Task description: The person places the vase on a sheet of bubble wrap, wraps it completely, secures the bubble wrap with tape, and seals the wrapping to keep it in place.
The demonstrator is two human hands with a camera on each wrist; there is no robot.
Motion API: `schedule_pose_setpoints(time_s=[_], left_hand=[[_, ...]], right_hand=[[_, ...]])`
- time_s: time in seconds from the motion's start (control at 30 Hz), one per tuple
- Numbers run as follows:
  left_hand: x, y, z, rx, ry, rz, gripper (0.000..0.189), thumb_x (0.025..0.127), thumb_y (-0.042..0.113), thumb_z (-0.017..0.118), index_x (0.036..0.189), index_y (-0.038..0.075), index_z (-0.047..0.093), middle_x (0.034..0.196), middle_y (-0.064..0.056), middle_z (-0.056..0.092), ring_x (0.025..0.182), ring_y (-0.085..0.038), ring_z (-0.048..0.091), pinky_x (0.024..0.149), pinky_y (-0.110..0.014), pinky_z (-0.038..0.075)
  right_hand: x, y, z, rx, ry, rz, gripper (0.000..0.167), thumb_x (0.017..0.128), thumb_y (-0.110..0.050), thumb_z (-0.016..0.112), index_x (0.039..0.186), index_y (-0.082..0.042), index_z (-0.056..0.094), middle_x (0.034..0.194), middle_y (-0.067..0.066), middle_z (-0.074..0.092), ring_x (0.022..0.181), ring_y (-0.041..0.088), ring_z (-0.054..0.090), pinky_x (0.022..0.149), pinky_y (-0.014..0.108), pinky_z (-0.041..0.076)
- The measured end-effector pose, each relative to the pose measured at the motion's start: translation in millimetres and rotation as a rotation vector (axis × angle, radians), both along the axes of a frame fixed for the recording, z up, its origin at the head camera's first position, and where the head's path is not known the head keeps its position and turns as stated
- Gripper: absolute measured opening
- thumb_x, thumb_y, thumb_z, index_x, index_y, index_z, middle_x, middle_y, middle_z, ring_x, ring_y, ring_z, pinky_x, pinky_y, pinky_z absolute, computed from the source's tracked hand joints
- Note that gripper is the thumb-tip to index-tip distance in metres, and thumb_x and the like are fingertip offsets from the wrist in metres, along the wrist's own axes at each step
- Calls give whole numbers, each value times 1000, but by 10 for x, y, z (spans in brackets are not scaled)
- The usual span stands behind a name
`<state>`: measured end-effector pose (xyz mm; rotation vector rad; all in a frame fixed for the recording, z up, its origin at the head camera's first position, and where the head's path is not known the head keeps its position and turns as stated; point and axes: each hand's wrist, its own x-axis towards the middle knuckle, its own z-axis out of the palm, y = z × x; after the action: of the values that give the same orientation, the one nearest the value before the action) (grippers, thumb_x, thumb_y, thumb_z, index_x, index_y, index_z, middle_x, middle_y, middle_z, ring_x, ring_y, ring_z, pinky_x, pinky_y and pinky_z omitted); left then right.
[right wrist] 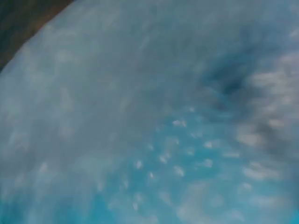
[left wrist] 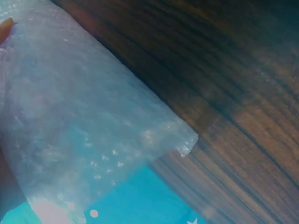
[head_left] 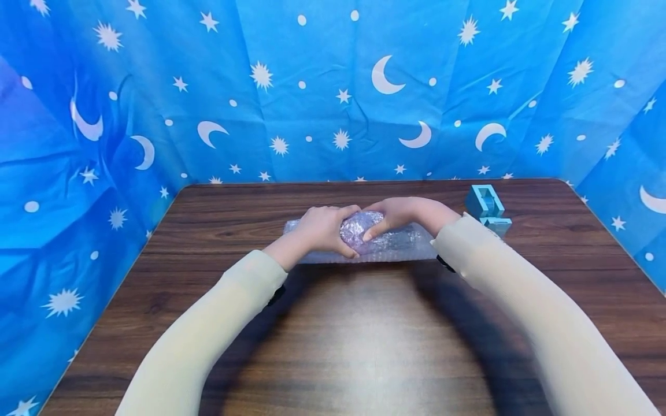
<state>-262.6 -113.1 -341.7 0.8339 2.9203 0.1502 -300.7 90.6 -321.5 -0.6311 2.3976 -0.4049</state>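
Note:
A sheet of clear bubble wrap [head_left: 403,245] lies across the middle of the table, bunched into a shiny rounded lump between the hands. My left hand [head_left: 324,228] grips the lump from the left, thumb at the near side and fingers over the top. From the right, my right hand [head_left: 399,212] holds it with the thumb on the front, its other fingers mostly hidden behind. Whatever the wrap may enclose cannot be made out. The left wrist view shows the bubble wrap [left wrist: 88,102] hanging in a loose flap; in the right wrist view the bubble wrap [right wrist: 117,102] is blurred and fills the frame.
Beyond my right forearm stands a teal block-like object [head_left: 484,202] with a square opening. A smaller teal piece [head_left: 496,224] sits just in front of it, partly covered by the sleeve. Blue star-and-moon cloth [head_left: 322,115] surrounds the dark wooden table [head_left: 208,231] at the back and sides.

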Motion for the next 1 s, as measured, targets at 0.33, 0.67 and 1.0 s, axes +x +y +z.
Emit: schedule_pose_setpoints(time_s=[0.33,0.67,1.0], left_hand=[[-164,-77,49,103,-161,36,103,74,52,87,159,18,39,143,-12,63,120,-29,64,104,-47,55],[-220,0,76,77,-230,52,104,78,51,84,161,14,33,161,-10,47,145,-31,50,120,-49,43],[-295,41,123,48,-311,72,101,81,46,83,162,14,31,164,-12,41,150,-34,43,123,-53,37]], right_hand=[[406,-130,6,82,572,-96,77,90,-59,61,148,-9,54,150,15,58,140,37,54,114,72,38],[614,-11,-143,-56,808,-68,69,95,-53,62,147,-8,54,149,18,57,140,37,53,114,66,41],[703,66,-323,-44,851,54,109,73,-68,80,160,-20,35,163,21,37,153,43,35,119,74,27]])
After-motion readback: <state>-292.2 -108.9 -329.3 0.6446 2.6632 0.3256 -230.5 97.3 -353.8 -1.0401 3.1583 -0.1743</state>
